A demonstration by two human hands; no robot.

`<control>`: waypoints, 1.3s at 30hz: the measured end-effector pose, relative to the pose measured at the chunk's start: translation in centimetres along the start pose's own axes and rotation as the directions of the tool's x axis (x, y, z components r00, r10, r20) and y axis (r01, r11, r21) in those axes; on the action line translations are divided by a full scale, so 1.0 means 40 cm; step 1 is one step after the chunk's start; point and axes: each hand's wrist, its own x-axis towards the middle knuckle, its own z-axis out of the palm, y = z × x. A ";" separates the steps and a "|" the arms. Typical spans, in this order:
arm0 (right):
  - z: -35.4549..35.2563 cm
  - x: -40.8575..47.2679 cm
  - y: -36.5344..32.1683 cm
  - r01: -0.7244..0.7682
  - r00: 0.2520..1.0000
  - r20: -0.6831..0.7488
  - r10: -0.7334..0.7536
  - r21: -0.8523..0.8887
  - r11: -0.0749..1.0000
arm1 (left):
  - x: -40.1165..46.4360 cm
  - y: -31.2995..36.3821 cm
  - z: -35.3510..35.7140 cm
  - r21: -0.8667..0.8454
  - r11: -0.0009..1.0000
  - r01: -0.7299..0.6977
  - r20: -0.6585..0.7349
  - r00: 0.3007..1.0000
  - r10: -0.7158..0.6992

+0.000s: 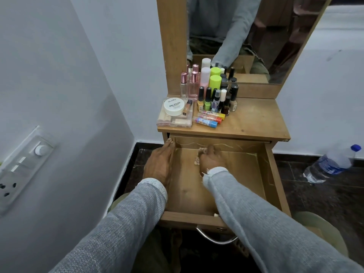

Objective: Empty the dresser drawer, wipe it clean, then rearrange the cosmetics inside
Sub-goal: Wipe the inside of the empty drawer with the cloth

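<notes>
The wooden drawer is pulled out under the dresser top and holds no cosmetics. My right hand lies inside it near the back left, pressing a small pale cloth onto the drawer floor. My left hand rests along the drawer's left wall, fingers pointing to the back corner. The cosmetics stand on the dresser top: a white nail polish jar on a clear palette box, several nail polish bottles, perfume bottles and three coloured tubes.
A mirror rises behind the dresser top. A white wall with a switch panel is close on the left. A plastic water bottle lies on the dark floor at the right. The drawer's metal handle hangs at its front.
</notes>
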 end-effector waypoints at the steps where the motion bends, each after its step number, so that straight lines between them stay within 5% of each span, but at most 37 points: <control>1: -0.003 -0.013 0.030 -0.038 0.999 0.002 0.038 -0.007 0.999 | 0.001 0.001 0.000 -0.020 1.000 0.013 0.001 1.000 -0.013; 11: -0.015 -0.061 0.228 -0.290 0.956 -0.045 0.291 0.025 0.957 | -0.003 0.002 0.000 0.042 0.999 -0.023 -0.008 1.000 0.023; 30: 0.008 -0.040 0.242 -0.287 0.954 -0.098 0.282 -0.041 0.957 | -0.004 0.002 -0.003 0.065 0.997 -0.035 -0.010 0.999 0.036; 39: 0.018 -0.091 0.248 -0.260 0.966 0.004 0.260 -0.056 0.964 | -0.006 -0.003 -0.001 0.109 0.993 -0.048 0.007 0.999 0.047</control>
